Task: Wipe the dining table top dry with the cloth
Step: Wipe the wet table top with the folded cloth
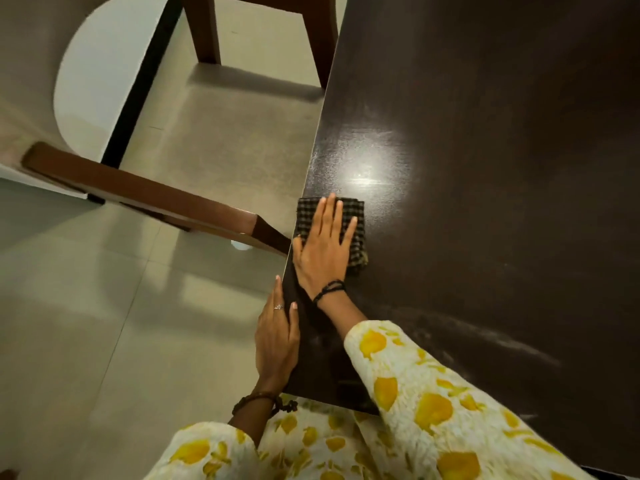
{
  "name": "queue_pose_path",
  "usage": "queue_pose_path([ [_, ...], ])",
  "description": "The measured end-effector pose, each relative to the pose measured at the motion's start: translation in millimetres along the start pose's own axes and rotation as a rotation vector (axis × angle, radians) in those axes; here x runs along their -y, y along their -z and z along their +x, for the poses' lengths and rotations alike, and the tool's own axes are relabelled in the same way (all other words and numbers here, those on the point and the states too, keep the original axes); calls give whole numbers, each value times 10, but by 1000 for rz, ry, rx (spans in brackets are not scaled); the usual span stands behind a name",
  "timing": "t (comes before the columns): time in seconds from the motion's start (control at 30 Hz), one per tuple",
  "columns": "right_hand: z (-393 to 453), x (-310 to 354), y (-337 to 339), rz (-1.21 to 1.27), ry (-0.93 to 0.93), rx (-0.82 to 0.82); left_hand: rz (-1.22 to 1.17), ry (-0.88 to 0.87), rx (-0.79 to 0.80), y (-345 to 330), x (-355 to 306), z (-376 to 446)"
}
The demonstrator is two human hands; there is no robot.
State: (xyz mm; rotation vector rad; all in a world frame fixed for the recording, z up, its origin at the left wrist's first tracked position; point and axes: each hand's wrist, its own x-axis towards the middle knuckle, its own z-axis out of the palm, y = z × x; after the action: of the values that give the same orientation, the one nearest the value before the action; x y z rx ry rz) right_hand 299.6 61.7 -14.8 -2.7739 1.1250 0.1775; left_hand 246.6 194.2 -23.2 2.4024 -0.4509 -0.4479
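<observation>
The dark brown dining table top [485, 168] fills the right side of the head view. A folded dark checked cloth [356, 216] lies on it close to the left edge. My right hand [323, 251] presses flat on the cloth with straight, spread fingers. My left hand [277, 337] rests along the table's left edge near the corner, fingers straight, thumb on the top. Faint streaks and a light glare show on the surface to the right of the cloth.
A brown wooden chair [149, 192] stands just left of the table, its rail almost touching the edge near the cloth. Another chair's legs [207, 32] stand further back. Pale tiled floor [104, 306] spreads to the left.
</observation>
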Motion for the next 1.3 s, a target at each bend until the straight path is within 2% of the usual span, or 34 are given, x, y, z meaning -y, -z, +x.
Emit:
queue_pose_path([
  [0.27, -473, 72, -88, 71, 211, 38, -230, 82, -61, 0, 36, -6],
  [0.4, -412, -35, -28, 77, 292, 30, -240, 94, -76, 17, 20, 8],
  [0.63, 179, 62, 49, -35, 200, 50, -228, 87, -67, 17, 21, 27],
  [0.83, -298, 84, -57, 12, 267, 27, -167, 74, -52, -3, 47, 6],
  [0.93, -494, -109, -36, 48, 303, 46, -137, 71, -44, 0, 31, 12],
  [1.03, -525, -545, 14, 55, 220, 33, -82, 51, -54, 12, -30, -4],
  [1.2, -506, -1501, 82, 12, -36, -35, -22, 26, -62, 42, -60, -15],
  [1.3, -498, -1669, 125, -2, -190, -19, -12, 17, -60, 31, -74, -16],
])
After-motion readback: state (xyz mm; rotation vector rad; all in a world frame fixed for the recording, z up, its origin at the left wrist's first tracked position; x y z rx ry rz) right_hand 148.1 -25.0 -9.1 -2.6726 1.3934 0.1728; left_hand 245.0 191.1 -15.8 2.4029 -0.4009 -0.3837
